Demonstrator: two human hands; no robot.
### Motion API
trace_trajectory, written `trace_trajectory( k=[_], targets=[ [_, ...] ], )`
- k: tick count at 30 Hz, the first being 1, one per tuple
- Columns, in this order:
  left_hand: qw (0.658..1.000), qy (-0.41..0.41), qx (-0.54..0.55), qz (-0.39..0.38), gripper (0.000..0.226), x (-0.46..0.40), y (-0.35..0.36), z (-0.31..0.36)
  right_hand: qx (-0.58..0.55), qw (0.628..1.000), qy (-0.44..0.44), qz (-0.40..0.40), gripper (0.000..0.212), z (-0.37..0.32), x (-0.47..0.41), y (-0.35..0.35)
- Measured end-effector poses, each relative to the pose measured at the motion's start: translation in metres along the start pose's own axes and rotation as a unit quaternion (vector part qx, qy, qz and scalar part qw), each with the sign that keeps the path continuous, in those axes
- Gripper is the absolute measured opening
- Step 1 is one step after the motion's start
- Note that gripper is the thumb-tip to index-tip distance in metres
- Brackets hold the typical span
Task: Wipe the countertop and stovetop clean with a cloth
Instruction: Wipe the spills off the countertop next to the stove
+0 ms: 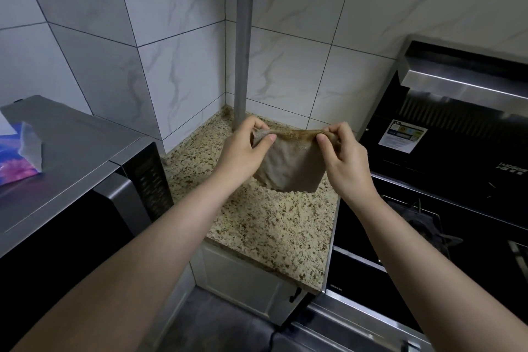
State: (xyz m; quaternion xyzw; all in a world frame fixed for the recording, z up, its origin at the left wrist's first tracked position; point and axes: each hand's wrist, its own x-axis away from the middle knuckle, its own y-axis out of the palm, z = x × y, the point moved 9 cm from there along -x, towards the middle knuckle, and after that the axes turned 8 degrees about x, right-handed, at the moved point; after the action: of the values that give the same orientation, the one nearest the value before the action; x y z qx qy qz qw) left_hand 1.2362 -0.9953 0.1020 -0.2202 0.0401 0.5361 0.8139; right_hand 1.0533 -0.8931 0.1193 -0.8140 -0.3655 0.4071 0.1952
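A brownish-grey cloth (291,166) hangs spread in the air above the speckled granite countertop (274,226). My left hand (243,151) pinches its upper left corner and my right hand (345,157) pinches its upper right corner, stretching the top edge between them. The cloth's lower edge dangles just over the counter surface. The black stovetop (428,226) lies to the right, with a dark burner grate partly behind my right forearm.
A grey vertical pipe (244,37) stands in the tiled corner behind the cloth. A microwave (85,174) sits on the left, with a blue-purple packet (17,151) on top. The steel range hood (463,86) rises at right. White cabinet doors are below the counter.
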Motion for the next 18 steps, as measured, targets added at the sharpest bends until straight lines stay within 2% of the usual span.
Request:
trace_trajectory(
  k=[4,8,10,14,16,18],
  targets=[
    [0.999,0.047,0.0,0.008,0.01,0.001,0.002,0.005,0.036,0.998,-0.038,0.037,0.012,-0.006,0.004,-0.013],
    [0.999,0.036,0.005,-0.039,0.009,0.0,0.022,-0.006,0.036,0.998,-0.034,0.028,0.012,0.007,0.012,-0.018],
    [0.997,-0.002,0.025,-0.072,0.009,-0.001,0.037,-0.023,0.032,0.999,-0.009,0.013,0.01,0.027,0.02,-0.018],
    [0.975,-0.131,0.084,-0.157,0.007,0.005,0.091,-0.083,0.045,0.992,0.094,-0.065,0.01,0.1,0.042,0.01],
    [0.964,-0.216,0.08,-0.133,0.009,0.014,0.113,-0.133,0.072,0.974,0.163,-0.139,0.019,0.148,0.06,0.042],
    [0.947,-0.301,0.081,-0.077,0.013,0.029,0.123,-0.183,0.114,0.929,0.234,-0.262,0.046,0.201,0.092,0.087]
  ],
)
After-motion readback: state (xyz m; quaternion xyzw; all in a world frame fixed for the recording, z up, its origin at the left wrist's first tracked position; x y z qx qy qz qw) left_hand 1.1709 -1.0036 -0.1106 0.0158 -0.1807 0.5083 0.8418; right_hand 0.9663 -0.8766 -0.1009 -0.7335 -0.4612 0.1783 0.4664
